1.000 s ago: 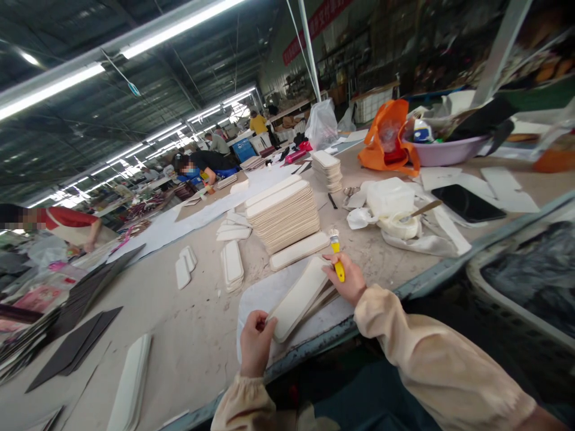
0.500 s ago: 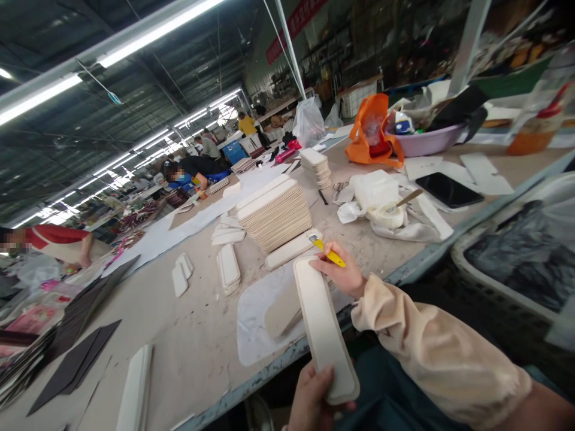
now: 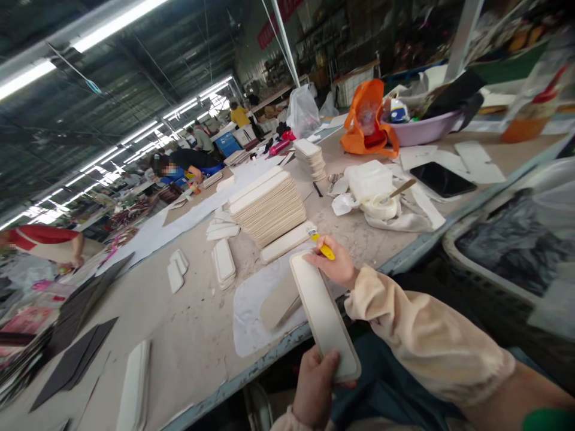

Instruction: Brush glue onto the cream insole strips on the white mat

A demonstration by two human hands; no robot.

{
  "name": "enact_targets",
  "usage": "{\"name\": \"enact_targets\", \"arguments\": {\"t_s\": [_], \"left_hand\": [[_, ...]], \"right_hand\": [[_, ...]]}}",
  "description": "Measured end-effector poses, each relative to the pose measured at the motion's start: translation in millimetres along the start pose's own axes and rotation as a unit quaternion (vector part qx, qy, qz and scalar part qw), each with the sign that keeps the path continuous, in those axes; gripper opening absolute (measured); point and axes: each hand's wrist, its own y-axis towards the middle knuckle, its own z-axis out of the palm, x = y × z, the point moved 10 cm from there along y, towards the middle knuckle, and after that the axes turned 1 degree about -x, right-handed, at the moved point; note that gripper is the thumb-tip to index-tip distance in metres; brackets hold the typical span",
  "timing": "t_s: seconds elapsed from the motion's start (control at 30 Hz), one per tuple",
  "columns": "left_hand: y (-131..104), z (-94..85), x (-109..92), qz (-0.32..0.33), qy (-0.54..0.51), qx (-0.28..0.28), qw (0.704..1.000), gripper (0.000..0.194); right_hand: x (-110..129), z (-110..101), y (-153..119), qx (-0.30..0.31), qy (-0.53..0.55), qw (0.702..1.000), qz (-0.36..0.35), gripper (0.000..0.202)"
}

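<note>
We hold one pale board (image 3: 326, 317) between our two hands, tilted, its near end out past the table's edge. Our left hand (image 3: 314, 383) pinches that near end, thumb on the upper face and fingers curled underneath. Our right hand (image 3: 339, 263) grips the far end, thumb on top, and also keeps a yellow brush (image 3: 324, 246) tucked among its fingers, bristles pointing away from us; we cannot tell exactly which fingers hold the brush.

Just left of our right hand, a white sheet (image 3: 247, 317) lies on the table (image 3: 188, 341), with greyish boards (image 3: 281, 302) on it. Beyond that hand stands a tall stack of boards (image 3: 269, 209), with more pale boards (image 3: 287, 242) lying along its near side. Farther off is a smaller stack (image 3: 311, 158). To the right of and beyond our right hand we see a white plastic bag (image 3: 368, 182) with a stick (image 3: 402, 189) by it, then a black phone (image 3: 442, 179). An orange bag (image 3: 366, 120) and a purple basin (image 3: 422, 131) sit farther out. Well left of our left hand lie long pale strips (image 3: 135, 383) and dark sheets (image 3: 76, 359).
</note>
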Motion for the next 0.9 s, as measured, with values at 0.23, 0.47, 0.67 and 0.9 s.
{"name": "enact_targets", "arguments": {"t_s": [0.23,0.47,0.67,0.9], "left_hand": [[-4.7,6.1,-4.2,-0.014,-0.039,0.030,0.999,0.042],[-7.0,7.6,-4.3,-0.029,-0.047,0.022,0.998,0.048],[-5.7,10.9,-5.2,-0.031,-0.066,0.031,0.997,0.045],[-5.0,11.1,1.3,-0.031,-0.073,0.030,0.996,0.046]], "right_hand": [[3.0,-5.2,1.5,-0.006,-0.070,0.997,-0.024,0.029],[3.5,-7.3,0.8,-0.013,-0.143,0.989,-0.026,0.022],[11.5,-8.6,-0.7,-0.012,-0.166,0.986,-0.025,0.019],[10.6,-6.5,-0.2,-0.012,-0.145,0.989,-0.035,0.019]]}}
